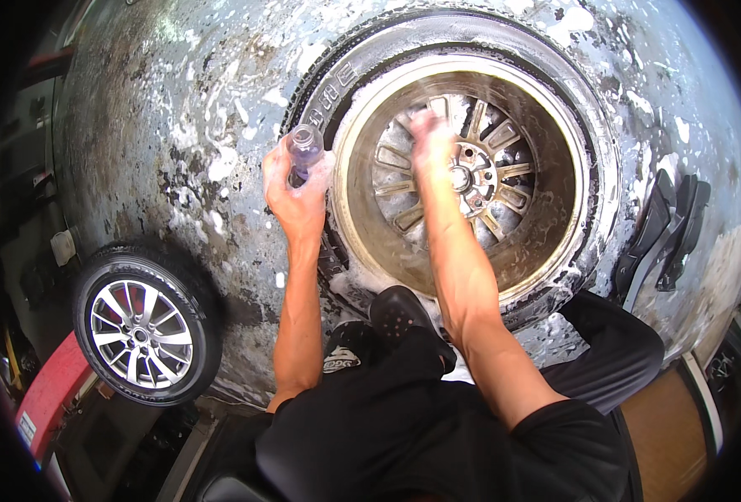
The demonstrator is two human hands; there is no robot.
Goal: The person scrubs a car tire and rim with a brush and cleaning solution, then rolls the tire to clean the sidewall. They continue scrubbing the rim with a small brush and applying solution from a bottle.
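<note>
A large wheel lies flat on the floor ahead of me, its inner side up. Dirty brown grime and wet streaks cover the rim's barrel [548, 226], and the black tire [602, 159] around it is wet with suds. Foam-flecked, my left hand [295, 194] is closed around a clear bottle [306, 146] with a bare neck, at the left of the tire. Purplish liquid seems to show in the bottle. Smeared by motion, my right hand [431, 146] is over the spokes [476, 121], left of the hub. Whether it holds anything is hidden by the blur.
Another wheel [142, 335] with silver spokes leans upright at the lower left, beside a red bar [56, 393]. Dark curved strips [663, 230] lie on the right. White foam [220, 167] spatters the worn grey floor [136, 167]. My black clog [399, 311] is close to the near rim edge.
</note>
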